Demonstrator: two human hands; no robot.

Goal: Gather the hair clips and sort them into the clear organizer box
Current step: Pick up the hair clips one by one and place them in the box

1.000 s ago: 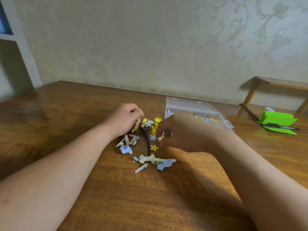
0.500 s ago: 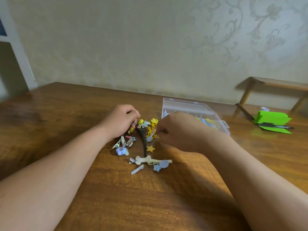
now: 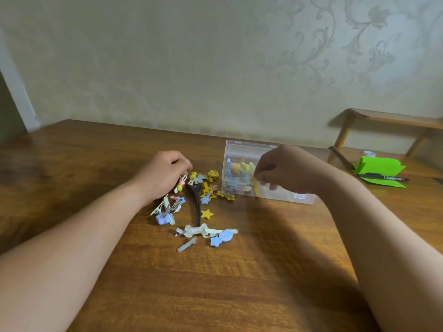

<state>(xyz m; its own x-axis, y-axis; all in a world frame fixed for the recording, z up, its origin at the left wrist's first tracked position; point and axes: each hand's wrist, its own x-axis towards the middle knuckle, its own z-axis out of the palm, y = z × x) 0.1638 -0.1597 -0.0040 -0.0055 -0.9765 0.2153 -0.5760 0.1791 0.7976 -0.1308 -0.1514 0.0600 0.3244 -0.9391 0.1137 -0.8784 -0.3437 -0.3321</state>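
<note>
Several small hair clips (image 3: pixel 199 207) lie scattered on the wooden table, yellow stars, blue shapes, a bone-shaped one and a long black clip (image 3: pixel 196 203). The clear organizer box (image 3: pixel 242 149) stands open just right of the pile, with several colourful clips inside. My right hand (image 3: pixel 285 168) hovers over the box's front compartments, fingers pinched on a small yellow clip (image 3: pixel 253 179). At the pile's left edge my left hand (image 3: pixel 165 173) rests curled, its fingertips closed on a pink and yellow clip (image 3: pixel 181 184).
A green paper stack (image 3: pixel 378 165) with a black pen (image 3: pixel 383 177) on it lies at the far right of the table (image 3: pixel 239 283). Behind it stands a low wooden shelf (image 3: pixel 388 118). The wall runs along the table's far edge.
My right hand has lifted a yellow clip from the pile and moved right, over the box. The left hand has stayed at the pile's left edge.
</note>
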